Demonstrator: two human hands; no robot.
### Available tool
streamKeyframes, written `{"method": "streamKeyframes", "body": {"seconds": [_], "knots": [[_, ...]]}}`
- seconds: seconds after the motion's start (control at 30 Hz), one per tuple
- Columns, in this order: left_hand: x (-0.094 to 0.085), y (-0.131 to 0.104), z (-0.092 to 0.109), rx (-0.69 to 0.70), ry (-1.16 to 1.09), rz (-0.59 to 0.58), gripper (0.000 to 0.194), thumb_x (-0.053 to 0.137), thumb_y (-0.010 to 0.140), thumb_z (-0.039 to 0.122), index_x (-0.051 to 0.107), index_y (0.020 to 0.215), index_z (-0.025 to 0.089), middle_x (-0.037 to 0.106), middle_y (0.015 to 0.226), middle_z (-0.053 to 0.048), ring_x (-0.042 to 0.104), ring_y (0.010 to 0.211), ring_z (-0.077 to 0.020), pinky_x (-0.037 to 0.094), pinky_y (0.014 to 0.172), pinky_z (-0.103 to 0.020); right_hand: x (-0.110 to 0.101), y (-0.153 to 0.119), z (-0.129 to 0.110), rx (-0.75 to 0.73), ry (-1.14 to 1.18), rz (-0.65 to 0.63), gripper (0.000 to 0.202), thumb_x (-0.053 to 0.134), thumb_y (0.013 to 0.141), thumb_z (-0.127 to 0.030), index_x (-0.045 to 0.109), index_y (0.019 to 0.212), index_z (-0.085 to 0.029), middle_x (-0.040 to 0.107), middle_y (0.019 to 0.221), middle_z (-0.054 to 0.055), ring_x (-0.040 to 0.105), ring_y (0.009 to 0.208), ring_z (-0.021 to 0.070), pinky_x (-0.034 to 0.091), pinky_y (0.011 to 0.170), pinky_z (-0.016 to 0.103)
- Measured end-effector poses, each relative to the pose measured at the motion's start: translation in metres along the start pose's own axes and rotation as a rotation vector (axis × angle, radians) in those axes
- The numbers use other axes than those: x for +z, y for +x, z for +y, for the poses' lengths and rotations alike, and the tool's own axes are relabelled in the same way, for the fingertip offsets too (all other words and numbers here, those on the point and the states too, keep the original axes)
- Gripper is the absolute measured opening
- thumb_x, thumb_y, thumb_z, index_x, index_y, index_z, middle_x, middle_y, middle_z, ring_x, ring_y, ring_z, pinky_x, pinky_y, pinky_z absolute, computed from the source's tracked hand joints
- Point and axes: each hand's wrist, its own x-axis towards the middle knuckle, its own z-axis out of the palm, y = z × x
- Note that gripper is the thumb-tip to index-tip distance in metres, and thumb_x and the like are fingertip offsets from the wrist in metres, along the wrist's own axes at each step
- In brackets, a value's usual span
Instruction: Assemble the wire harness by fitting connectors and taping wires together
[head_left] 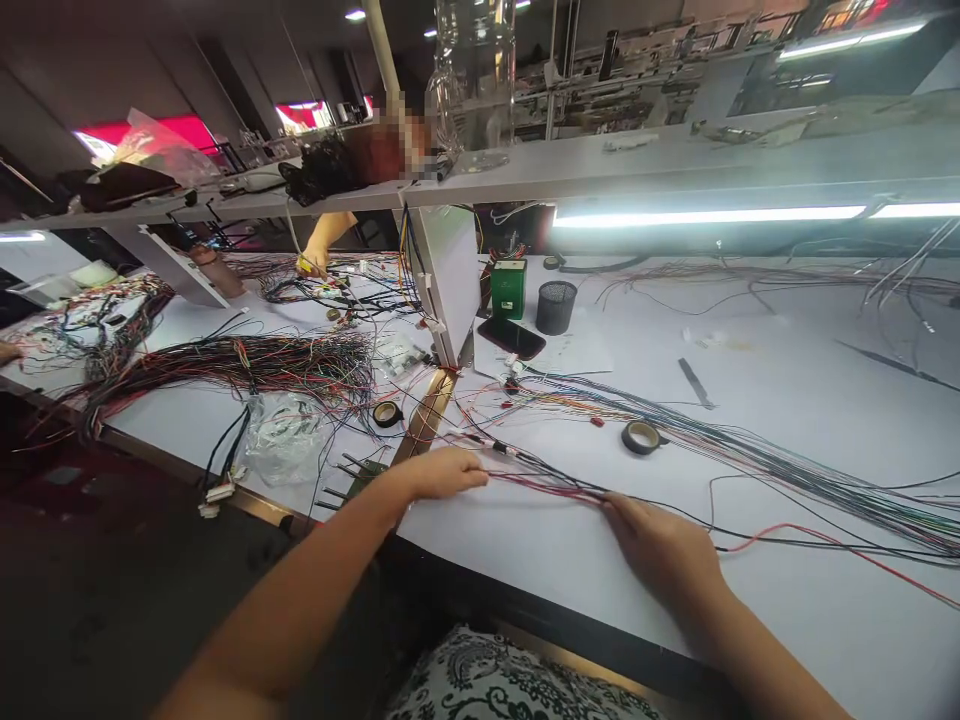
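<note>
Left hand (450, 473) and right hand (664, 543) reach out, pinching red wires (544, 486) mid-picture; table edge (517, 597) below, room lower right.

Our left hand (448, 473) and right hand (667, 545) hold red wires (544, 485) stretched between them over the white worktop (517, 545); a roll of black tape (640, 450) lies beyond our right hand.

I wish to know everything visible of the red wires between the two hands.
The red wires are thin strands, apparently plastic-coated, gathered in a loose bundle. They stretch over the white tabletop near its front edge, slightly curved, with dark wires running close behind. The left hand pinches them; the right hand holds them too. Whether they touch the tabletop is unclear.
</note>
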Motion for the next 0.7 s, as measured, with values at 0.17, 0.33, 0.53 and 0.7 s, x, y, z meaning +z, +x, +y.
{"method": "streamKeyframes", "body": {"seconds": [0.17,0.33,0.53,0.7], "knots": [[-0.073,-0.061,0.052,0.026,0.287,0.101,0.031,0.052,0.083,0.046,0.073,0.088,0.024,0.069,0.082,0.003,0.061,0.077,-0.0170,0.036,0.070,-0.023,-0.001,0.014,0.006,0.168,0.003,-0.044,0.033,0.036,0.095,-0.044,0.066,0.098,-0.030,0.074,0.086,0.002,0.067,0.067,0.0216,0.036,0.049,0.027],[-0.123,-0.082,0.044,-0.042,0.767,0.367,0.042,0.040,0.089,0.051,0.071,0.101,0.025,0.069,0.102,0.001,0.059,0.098,-0.0224,0.035,0.086,-0.032,-0.002,0.010,0.000,0.070,0.062,0.020,0.034,0.037,0.096,-0.042,0.067,0.103,-0.027,0.074,0.093,0.004,0.068,0.076,0.0214,0.039,0.056,0.028],[-0.088,-0.037,-0.021,-0.181,1.072,0.409,0.027,0.050,0.085,0.020,0.071,0.101,0.020,0.067,0.108,-0.014,0.057,0.106,-0.0325,0.035,0.095,-0.049,0.001,0.007,-0.011,-0.208,0.126,0.064,0.032,0.038,0.098,-0.033,0.067,0.104,-0.020,0.069,0.081,0.005,0.062,0.074,0.0177,0.039,0.067,0.027],[0.032,0.007,-0.006,0.454,0.792,0.365,0.039,0.044,0.093,0.029,0.055,0.130,0.021,0.051,0.139,-0.010,0.042,0.131,-0.0246,0.021,0.114,-0.045,0.006,0.007,-0.024,-0.251,0.105,0.099,0.028,0.040,0.097,-0.027,0.067,0.103,-0.020,0.065,0.073,0.004,0.057,0.065,0.0142,0.032,0.060,0.025]]}}
